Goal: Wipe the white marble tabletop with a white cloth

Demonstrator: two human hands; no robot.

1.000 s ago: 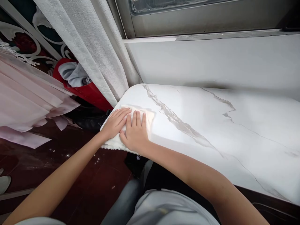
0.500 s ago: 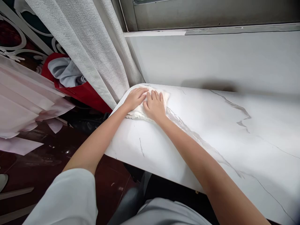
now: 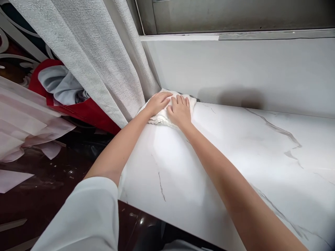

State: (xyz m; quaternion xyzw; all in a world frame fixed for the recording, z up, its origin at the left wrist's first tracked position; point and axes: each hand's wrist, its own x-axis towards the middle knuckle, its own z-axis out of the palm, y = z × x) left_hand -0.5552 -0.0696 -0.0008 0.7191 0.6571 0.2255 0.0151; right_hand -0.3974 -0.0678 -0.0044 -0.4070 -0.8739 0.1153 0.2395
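Observation:
A white cloth (image 3: 162,118) lies bunched at the far left corner of the white marble-patterned table (image 3: 222,139), against the wall. My left hand (image 3: 158,103) rests flat on its left part, fingers stretched toward the right. Beside it, my right hand (image 3: 180,111) presses flat on the cloth's right part with the fingers slightly spread and pointing at the wall. Both palms face down, and the cloth under them is hidden.
A grey-white curtain (image 3: 104,52) hangs right by the table's left corner. Left of it stands a red bag (image 3: 86,113) with grey fabric (image 3: 62,83) inside. Sheer pink fabric (image 3: 28,118) hangs at far left. The wall (image 3: 235,66) borders the table's back.
Both hands and the cloth have slid away from me toward the wall, closer to the back corner. The camera view has shifted, so more of the table's near left part shows.

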